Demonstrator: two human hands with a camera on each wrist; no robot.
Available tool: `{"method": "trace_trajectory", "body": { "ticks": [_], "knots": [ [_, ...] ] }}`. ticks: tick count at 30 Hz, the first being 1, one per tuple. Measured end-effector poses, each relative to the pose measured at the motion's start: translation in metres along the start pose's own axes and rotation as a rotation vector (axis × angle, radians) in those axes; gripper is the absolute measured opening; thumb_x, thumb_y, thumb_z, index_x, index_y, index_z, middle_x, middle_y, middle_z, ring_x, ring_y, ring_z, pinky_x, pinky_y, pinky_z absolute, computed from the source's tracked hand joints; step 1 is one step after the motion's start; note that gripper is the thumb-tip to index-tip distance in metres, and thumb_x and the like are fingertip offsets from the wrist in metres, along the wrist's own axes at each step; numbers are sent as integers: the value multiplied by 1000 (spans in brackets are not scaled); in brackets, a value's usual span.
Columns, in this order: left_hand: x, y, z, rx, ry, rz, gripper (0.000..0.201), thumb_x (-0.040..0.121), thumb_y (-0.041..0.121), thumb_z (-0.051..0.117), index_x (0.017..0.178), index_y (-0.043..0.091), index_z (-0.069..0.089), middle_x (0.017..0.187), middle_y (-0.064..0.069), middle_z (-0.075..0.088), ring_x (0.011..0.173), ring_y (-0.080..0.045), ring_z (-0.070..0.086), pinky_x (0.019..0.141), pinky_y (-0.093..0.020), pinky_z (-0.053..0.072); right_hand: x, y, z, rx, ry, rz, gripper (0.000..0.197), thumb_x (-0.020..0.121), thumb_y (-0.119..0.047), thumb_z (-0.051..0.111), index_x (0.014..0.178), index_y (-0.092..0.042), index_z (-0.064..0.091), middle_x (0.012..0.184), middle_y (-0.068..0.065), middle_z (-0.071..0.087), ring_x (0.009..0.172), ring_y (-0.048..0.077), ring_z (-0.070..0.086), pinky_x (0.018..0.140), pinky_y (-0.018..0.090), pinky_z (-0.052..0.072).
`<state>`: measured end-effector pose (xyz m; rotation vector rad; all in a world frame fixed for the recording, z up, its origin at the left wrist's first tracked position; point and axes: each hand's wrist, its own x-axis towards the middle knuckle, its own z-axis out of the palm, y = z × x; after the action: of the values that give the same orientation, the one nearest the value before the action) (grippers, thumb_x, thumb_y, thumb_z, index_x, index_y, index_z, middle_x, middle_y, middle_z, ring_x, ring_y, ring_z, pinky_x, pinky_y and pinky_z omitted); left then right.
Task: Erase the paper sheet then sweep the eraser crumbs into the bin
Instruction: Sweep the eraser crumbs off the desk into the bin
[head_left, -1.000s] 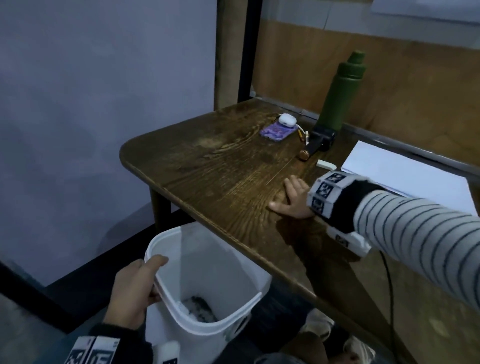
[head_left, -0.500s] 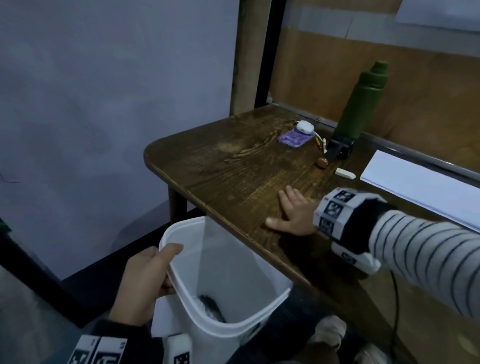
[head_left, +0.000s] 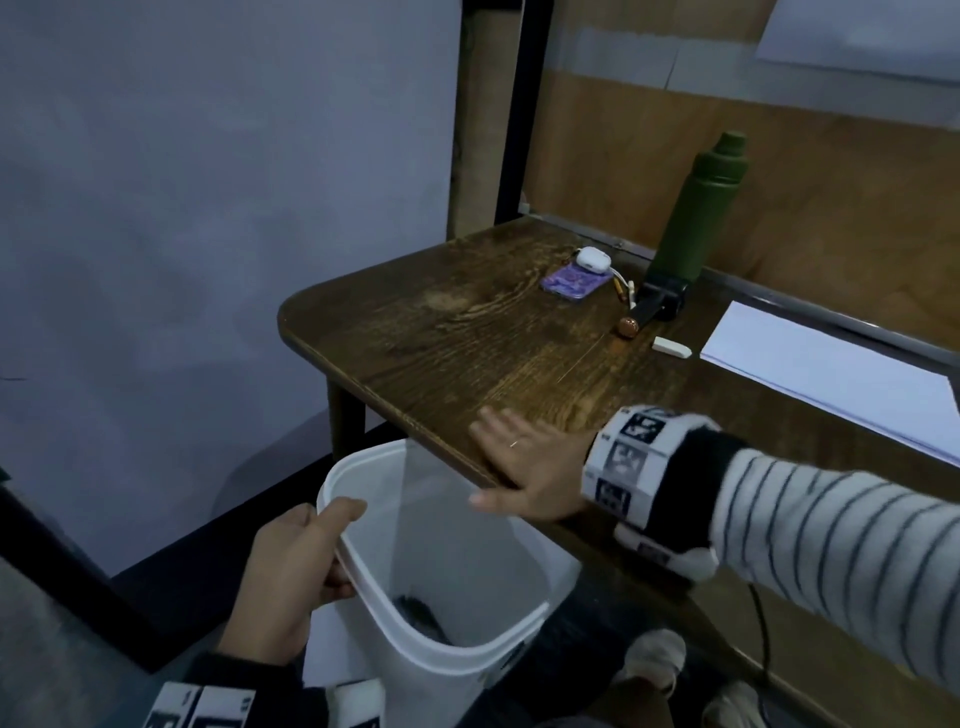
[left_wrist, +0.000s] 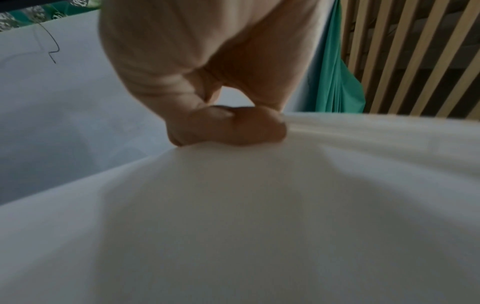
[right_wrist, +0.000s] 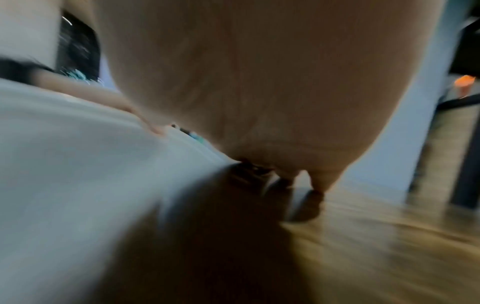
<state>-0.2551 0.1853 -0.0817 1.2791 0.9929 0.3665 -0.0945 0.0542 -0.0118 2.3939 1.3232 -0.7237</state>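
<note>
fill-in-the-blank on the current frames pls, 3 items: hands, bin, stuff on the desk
1. The left hand grips the rim of the white ____.
2. The right hand lies flat with straight fingers at the near edge of the wooden ____.
3. The white eraser lies between the brown-tipped tool and the sheet of ____.

Missing words: bin; table; paper
</note>
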Motion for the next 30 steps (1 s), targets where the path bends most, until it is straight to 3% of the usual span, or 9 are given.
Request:
{"method": "trace_trajectory", "body": {
  "ticks": [4,10,12,14,16,18,21,26,30],
  "knots": [
    [-3,-4,2,13,-25,12,24,85,15,64,75,8,44,63,-14,42,52,-23,41,52,-30,44,-31,-9,2,277,20,-74,68,96,-51,16,151,-21,-12,159,-5,-20,147,11,-15,120,35,-7],
    [-5,-7,4,-2,-70,43,22,86,13,62,77,9,43,62,-13,38,50,-20,35,51,-29,42,-94,105,60,472,235,701,85,91,-61,22,151,-9,-6,159,14,-18,148,26,-14,120,41,0],
    [-4,-7,4,3,-77,54,23,87,14,62,76,10,42,60,-11,35,49,-20,33,51,-28,40,-122,132,88,546,197,903,122,63,-91,9,152,-7,1,159,20,-11,147,34,-9,119,43,3],
    [-4,-7,5,-6,-81,66,21,87,13,61,78,10,43,59,-10,34,49,-19,32,51,-28,40,-139,169,113,580,58,1051,174,9,-102,-4,151,-2,5,157,24,1,146,39,3,118,45,10],
    [-5,-5,5,-17,-86,74,18,87,13,62,81,10,45,59,-10,33,50,-20,32,53,-28,41,-139,199,135,482,-41,1140,178,-2,-97,-12,152,-10,2,157,22,5,146,37,8,118,45,11],
    [-5,-5,6,-26,-83,82,17,86,14,62,81,10,46,59,-10,33,50,-20,33,54,-29,41,-133,180,122,482,-51,1089,163,16,-100,-8,153,-12,6,158,20,8,146,35,11,117,44,12],
    [-4,-6,7,-32,-61,89,17,86,14,62,80,10,47,58,-9,34,49,-19,34,52,-28,41,-93,122,96,470,121,959,121,67,-87,28,149,-1,14,158,21,9,147,35,7,119,39,8],
    [-3,-3,11,-42,-21,74,19,86,15,62,76,10,47,59,-8,37,49,-18,36,49,-26,36,-42,25,52,321,128,588,101,83,-75,26,151,-10,-10,159,11,-18,147,34,-13,118,48,-6],
    [-1,-3,10,-38,-5,73,19,85,15,62,73,9,48,57,-8,37,47,-17,35,43,-21,36,-45,-55,40,220,14,107,82,90,-63,27,152,-18,-3,159,2,-20,147,19,-18,119,47,-11]
  ]
}}
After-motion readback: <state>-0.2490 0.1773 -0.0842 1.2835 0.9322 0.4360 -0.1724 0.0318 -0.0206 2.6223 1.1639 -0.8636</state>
